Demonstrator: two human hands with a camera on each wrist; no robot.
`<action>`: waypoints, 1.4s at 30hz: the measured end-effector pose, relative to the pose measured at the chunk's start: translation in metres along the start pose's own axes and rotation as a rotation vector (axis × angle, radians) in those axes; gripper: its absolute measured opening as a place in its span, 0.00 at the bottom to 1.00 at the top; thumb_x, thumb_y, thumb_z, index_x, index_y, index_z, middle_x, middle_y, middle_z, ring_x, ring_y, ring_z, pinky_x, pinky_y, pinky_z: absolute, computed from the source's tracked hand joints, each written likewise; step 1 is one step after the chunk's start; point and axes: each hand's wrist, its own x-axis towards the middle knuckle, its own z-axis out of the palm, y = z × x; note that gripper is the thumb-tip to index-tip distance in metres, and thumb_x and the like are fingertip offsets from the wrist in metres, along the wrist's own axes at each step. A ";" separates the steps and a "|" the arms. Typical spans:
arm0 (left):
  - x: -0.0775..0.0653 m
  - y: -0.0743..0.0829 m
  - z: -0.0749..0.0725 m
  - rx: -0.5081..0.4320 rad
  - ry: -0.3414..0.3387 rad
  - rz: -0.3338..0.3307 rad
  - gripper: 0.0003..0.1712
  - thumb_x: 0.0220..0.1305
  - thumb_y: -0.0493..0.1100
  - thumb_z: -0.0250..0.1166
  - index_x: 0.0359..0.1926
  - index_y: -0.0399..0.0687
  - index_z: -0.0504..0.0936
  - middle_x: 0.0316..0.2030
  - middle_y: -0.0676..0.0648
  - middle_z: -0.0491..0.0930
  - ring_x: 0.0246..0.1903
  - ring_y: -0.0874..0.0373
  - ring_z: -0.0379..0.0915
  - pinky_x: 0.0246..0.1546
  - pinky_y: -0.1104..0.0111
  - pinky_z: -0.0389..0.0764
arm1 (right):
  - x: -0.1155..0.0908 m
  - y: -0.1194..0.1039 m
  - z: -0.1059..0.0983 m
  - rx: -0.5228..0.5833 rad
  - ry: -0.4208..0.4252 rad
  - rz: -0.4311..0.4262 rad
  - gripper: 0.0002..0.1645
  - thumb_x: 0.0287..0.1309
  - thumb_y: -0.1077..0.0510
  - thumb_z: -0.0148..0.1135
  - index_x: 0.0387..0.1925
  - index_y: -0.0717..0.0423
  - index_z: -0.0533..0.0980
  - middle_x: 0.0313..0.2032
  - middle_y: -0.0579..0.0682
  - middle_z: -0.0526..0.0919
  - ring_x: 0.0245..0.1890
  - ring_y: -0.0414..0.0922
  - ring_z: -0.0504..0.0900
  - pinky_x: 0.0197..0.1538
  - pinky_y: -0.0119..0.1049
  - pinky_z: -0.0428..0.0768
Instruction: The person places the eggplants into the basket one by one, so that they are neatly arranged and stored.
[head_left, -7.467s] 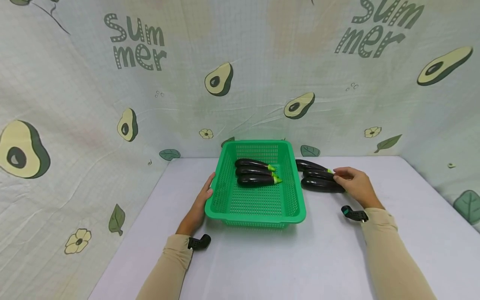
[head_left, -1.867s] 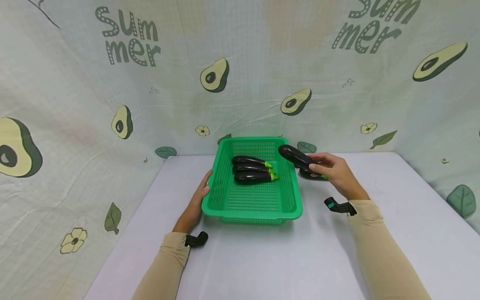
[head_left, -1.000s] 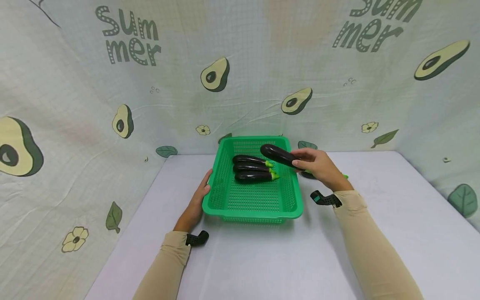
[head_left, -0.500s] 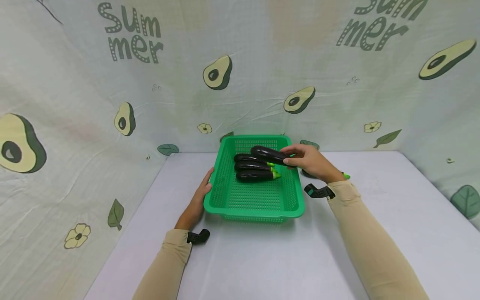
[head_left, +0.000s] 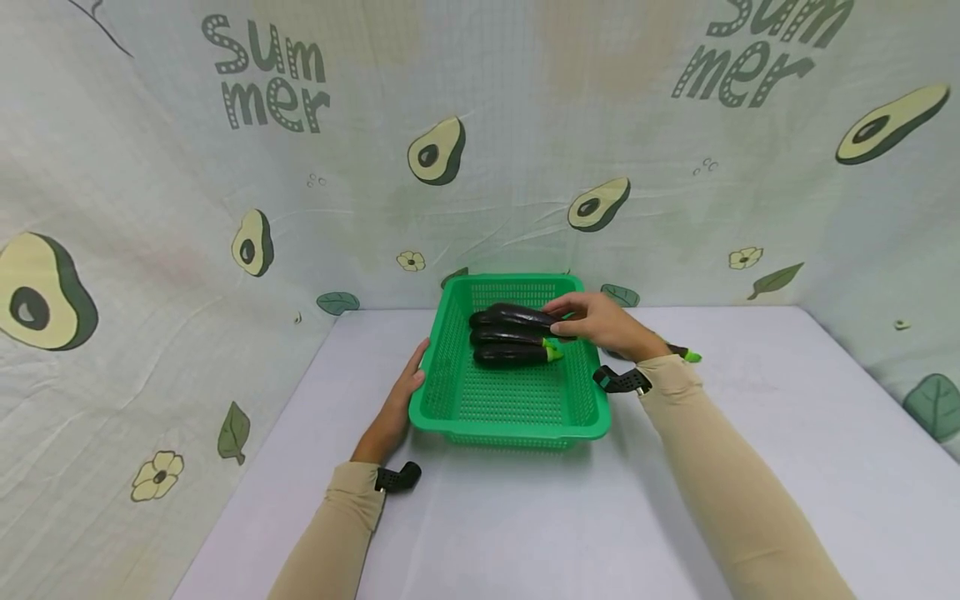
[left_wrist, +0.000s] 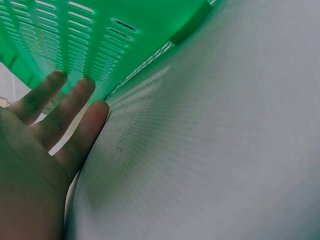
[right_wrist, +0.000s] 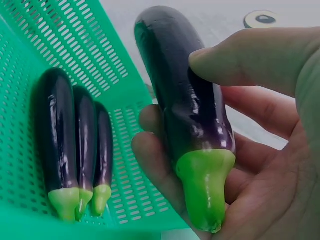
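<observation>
My right hand [head_left: 600, 323] holds a dark purple eggplant [head_left: 517, 314] over the back part of a green plastic basket [head_left: 510, 432]. The right wrist view shows thumb and fingers wrapped round this eggplant, its green stem end toward the palm. Three other eggplants [right_wrist: 55, 135] lie side by side inside the basket, stems pointing right in the head view. My left hand [head_left: 393, 408] rests against the basket's left side. Its fingers [left_wrist: 72, 110] are straight, their tips touching the slotted wall.
More eggplant [head_left: 678, 352] lies on the white tabletop [head_left: 495, 525] right of the basket, mostly hidden by my right hand and wrist. A cloth backdrop [head_left: 517, 242] printed with avocados rises behind the table. Each wrist wears a black strap-mounted device [head_left: 622, 381].
My right hand has picked up an eggplant from right of the basket, carried it left above the basket and lowered it toward the others. My left hand stays at the basket's side.
</observation>
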 end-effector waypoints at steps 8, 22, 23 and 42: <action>-0.001 0.001 0.000 -0.012 -0.005 -0.001 0.33 0.77 0.55 0.38 0.80 0.71 0.45 0.78 0.57 0.43 0.76 0.55 0.35 0.70 0.45 0.38 | 0.009 -0.001 0.005 -0.047 -0.076 0.034 0.26 0.66 0.57 0.66 0.63 0.59 0.75 0.58 0.58 0.78 0.52 0.53 0.81 0.55 0.52 0.78; 0.000 0.003 -0.001 -0.008 -0.006 0.007 0.33 0.78 0.54 0.38 0.80 0.71 0.45 0.78 0.57 0.43 0.76 0.56 0.35 0.70 0.45 0.38 | 0.025 -0.008 0.018 -0.159 -0.157 0.002 0.25 0.65 0.59 0.65 0.62 0.62 0.76 0.60 0.57 0.78 0.60 0.55 0.75 0.58 0.52 0.75; 0.000 0.003 -0.001 -0.009 -0.007 0.006 0.33 0.78 0.54 0.38 0.80 0.70 0.45 0.78 0.56 0.42 0.76 0.55 0.35 0.70 0.44 0.38 | 0.025 -0.007 0.019 -0.165 -0.163 0.004 0.25 0.65 0.60 0.65 0.62 0.61 0.77 0.60 0.57 0.78 0.60 0.55 0.75 0.58 0.52 0.75; 0.000 -0.001 -0.001 -0.010 -0.008 0.002 0.33 0.78 0.55 0.37 0.80 0.69 0.45 0.78 0.56 0.42 0.76 0.54 0.35 0.70 0.43 0.38 | 0.032 -0.002 0.034 -0.238 -0.235 0.003 0.23 0.65 0.60 0.64 0.60 0.64 0.77 0.58 0.61 0.79 0.58 0.54 0.77 0.55 0.49 0.77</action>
